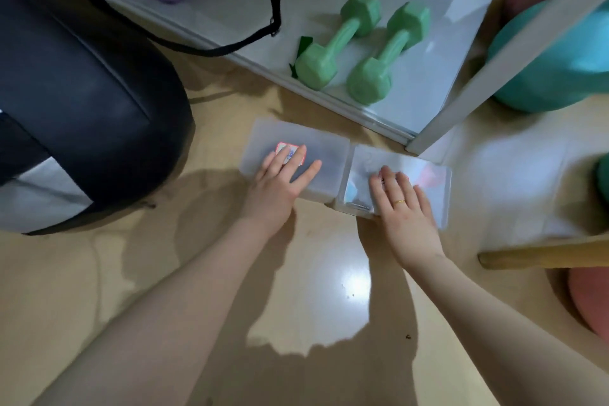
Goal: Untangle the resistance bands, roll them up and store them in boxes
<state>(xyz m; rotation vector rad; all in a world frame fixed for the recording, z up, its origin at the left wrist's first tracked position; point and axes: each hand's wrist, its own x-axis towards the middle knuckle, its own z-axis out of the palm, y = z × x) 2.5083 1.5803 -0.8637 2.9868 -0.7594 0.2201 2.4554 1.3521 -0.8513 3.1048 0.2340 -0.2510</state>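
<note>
Pressing lids | left hand (275,186) flat, fingers spread, on left box (296,155); right hand (405,204) flat on right box (425,184) | boxes touch side by side on floor, long axes left-right, just near of shelf (379,109) | coloured bands faintly visible inside right box | judged: storing nearly done

There is only one view, from a camera worn on the person's head. It looks forward and steeply down at the floor (138,290). Both arms reach out from the bottom edge toward the middle of the picture. The left hand (280,181) and the right hand (403,208) are near the middle, quite close to the camera. A low shelf (379,109) runs across the top. The wide lens bends the edges.
</note>
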